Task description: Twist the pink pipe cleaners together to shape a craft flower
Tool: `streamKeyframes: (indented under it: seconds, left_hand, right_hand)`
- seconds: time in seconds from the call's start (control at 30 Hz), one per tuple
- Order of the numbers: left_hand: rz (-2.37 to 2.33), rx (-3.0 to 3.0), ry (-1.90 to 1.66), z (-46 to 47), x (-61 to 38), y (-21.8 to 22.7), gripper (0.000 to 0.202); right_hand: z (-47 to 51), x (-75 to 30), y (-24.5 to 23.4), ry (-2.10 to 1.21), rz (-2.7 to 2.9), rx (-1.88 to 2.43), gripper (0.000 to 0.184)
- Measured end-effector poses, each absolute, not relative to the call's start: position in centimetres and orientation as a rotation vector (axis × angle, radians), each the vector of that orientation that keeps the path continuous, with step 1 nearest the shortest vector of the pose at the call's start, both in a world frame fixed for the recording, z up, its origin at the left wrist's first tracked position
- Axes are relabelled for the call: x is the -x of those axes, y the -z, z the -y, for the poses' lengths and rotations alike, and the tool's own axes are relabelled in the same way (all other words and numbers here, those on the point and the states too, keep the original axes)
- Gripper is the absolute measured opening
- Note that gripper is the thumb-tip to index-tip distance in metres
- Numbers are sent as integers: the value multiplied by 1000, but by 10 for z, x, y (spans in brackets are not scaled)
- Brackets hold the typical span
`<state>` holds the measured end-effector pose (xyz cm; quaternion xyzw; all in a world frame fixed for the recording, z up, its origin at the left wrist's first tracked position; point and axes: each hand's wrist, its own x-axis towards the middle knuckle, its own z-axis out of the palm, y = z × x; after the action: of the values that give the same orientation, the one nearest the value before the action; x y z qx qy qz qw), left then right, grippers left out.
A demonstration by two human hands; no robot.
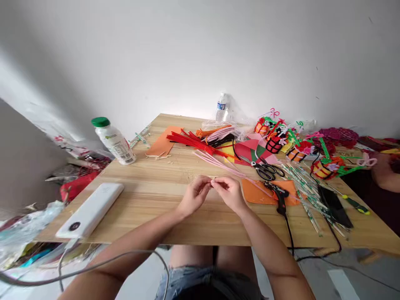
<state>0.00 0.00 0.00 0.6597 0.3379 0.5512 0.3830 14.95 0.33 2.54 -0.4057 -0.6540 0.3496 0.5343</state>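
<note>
My left hand (195,196) and my right hand (230,194) meet fingertip to fingertip above the wooden table (146,179). Both are closed in a pinch. A small pale bit shows between the fingertips, too small to name. Behind my hands lie pink pipe cleaners (215,161) and a bundle of red pipe cleaners (190,142). Black-handled scissors (265,168) rest beyond my right hand. To its right, a black glue gun (280,199) lies partly on an orange felt sheet (254,193).
A white bottle with a green cap (114,141) and a white power bank (93,208) stand and lie at left. Several pipe-cleaner flower baskets (296,152), patterned sticks (308,191) and a screwdriver (356,204) are at right. Another person's arm (386,173) shows at the right edge.
</note>
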Motion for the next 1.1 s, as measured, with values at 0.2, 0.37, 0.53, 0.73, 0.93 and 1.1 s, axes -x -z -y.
streamKeyframes:
  seconds: [0.2, 0.37, 0.53, 0.73, 0.93, 1.1]
  left_hand:
    - [-834, -1625, -1533, 1, -3, 4, 12]
    - [-854, -1663, -1525, 1, 0, 5, 12]
    - [-805, -1584, -1461, 1, 1, 2, 15]
    - [-837, -1480, -1255, -4, 4, -4, 29]
    - [-912, -1329, -1047, -13, 6, -4, 41]
    - [-882, -1140, -1045, -14, 7, -7, 39]
  right_hand:
    - [-2, -147, -26, -1047, 1450, 1003, 19]
    - [0, -148, -30, -1183, 1421, 1021, 25]
    - [-1, -148, -27, -1018, 1520, 1056, 19]
    - [-1, -150, -20, -290, 1901, 1025, 9]
    - [1, -158, -29, 28, 2208, 1085, 12]
    - [1, -159, -35, 414, 2089, 1063, 7]
